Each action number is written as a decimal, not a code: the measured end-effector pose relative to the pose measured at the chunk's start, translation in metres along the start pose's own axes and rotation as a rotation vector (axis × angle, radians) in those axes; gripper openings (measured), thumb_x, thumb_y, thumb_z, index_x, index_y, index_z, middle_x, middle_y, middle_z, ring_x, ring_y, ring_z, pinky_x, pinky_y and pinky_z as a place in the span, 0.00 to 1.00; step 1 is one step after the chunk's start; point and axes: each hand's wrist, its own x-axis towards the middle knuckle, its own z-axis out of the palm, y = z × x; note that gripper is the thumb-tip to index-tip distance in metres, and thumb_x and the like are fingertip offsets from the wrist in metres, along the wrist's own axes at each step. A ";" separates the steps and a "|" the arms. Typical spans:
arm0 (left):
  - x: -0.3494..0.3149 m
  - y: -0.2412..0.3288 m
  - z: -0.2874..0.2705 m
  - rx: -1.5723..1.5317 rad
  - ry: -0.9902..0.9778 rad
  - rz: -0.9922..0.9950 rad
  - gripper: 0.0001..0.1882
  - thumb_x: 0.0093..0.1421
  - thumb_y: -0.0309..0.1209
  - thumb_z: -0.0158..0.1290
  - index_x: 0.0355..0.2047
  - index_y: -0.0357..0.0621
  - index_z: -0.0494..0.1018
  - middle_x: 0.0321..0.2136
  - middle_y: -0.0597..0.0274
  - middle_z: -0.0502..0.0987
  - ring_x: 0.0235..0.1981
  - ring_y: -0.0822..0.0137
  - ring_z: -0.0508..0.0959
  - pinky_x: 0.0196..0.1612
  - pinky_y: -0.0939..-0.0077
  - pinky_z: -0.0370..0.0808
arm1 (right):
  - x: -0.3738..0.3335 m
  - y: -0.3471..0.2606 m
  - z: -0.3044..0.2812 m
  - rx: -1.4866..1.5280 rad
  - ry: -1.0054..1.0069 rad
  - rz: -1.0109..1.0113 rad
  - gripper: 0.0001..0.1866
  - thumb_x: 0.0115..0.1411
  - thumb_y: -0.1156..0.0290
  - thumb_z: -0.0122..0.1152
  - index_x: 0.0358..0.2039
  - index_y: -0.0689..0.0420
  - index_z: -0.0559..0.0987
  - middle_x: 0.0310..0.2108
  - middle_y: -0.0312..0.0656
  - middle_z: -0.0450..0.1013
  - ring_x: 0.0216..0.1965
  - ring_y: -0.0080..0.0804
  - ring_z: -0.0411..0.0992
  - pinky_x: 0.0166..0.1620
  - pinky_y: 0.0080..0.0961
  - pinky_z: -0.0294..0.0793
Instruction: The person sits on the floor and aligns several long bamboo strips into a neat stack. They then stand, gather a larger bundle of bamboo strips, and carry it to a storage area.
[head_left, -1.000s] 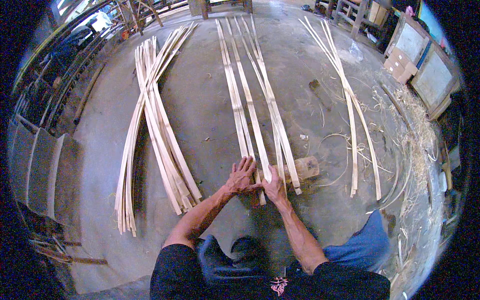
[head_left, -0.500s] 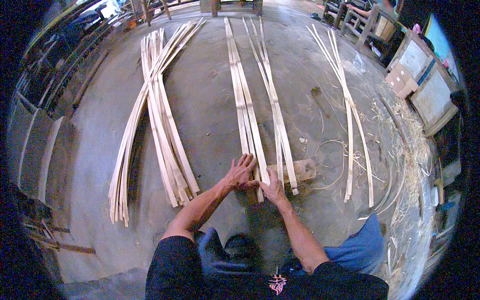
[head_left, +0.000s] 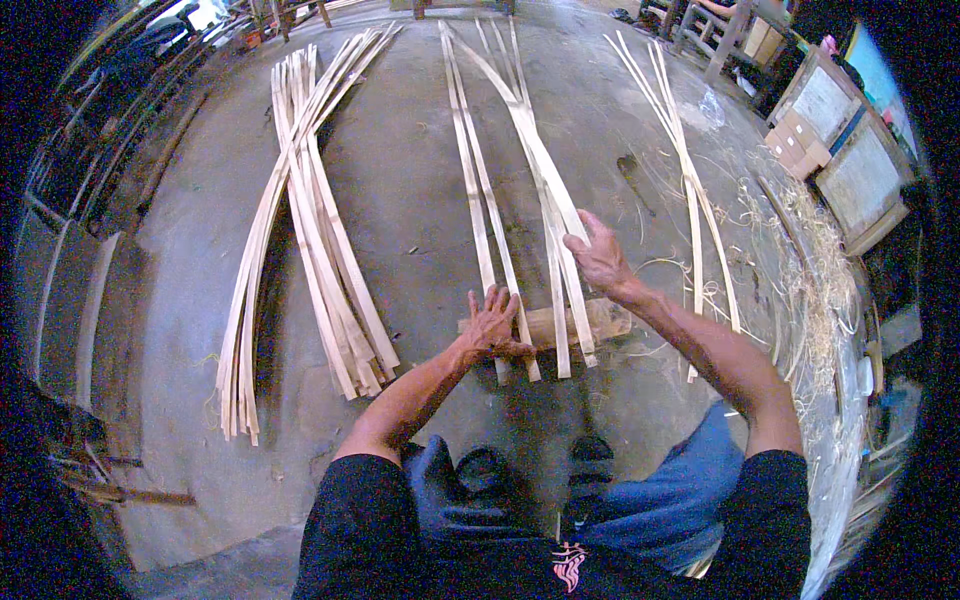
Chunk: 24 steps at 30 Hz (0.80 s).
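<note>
My left hand (head_left: 490, 325) lies with its fingers spread over the near ends of a pair of long, pale bamboo strips (head_left: 480, 225). To its right, my right hand (head_left: 600, 258) is closed on the near end of one bamboo strip (head_left: 543, 165). That strip slants from the far left toward me and passes above another group of strips (head_left: 562, 335). Beneath the near ends lies a short, pale brown log or block (head_left: 608, 318), partly covered by the strips and my left hand.
At left, a large crossed bundle of strips (head_left: 315, 230) rests on the concrete floor. A smaller crossed group (head_left: 690, 190) lies at right, beside curled shavings (head_left: 820, 270). Farther right stand a framed panel (head_left: 865, 200) and cardboard (head_left: 797, 140). A person sits at the far right.
My right hand has moved right and away from me, carrying one strip's near end over the neighbouring group. My left hand stays on the remaining strips.
</note>
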 end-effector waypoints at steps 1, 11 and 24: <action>0.003 0.004 0.001 -0.063 -0.025 -0.005 0.59 0.33 0.67 0.49 0.55 0.33 0.46 0.57 0.42 0.43 0.59 0.46 0.40 0.55 0.40 0.35 | -0.005 -0.002 0.003 -0.051 0.044 0.080 0.25 0.50 0.68 0.54 0.47 0.66 0.63 0.40 0.49 0.68 0.41 0.34 0.67 0.45 0.28 0.65; 0.014 -0.002 0.016 -0.113 0.145 -0.071 0.51 0.39 0.57 0.53 0.55 0.37 0.46 0.57 0.41 0.43 0.59 0.46 0.41 0.54 0.44 0.44 | -0.058 0.038 0.097 0.218 0.036 0.189 0.23 0.50 0.70 0.52 0.45 0.67 0.64 0.38 0.49 0.69 0.41 0.35 0.67 0.45 0.27 0.66; 0.026 -0.067 0.038 -1.010 0.247 -0.192 0.27 0.45 0.34 0.54 0.47 0.40 0.63 0.36 0.52 0.73 0.36 0.62 0.74 0.41 0.71 0.69 | -0.082 0.034 0.169 0.185 0.135 0.257 0.23 0.51 0.70 0.55 0.46 0.63 0.61 0.38 0.50 0.65 0.40 0.40 0.66 0.44 0.32 0.65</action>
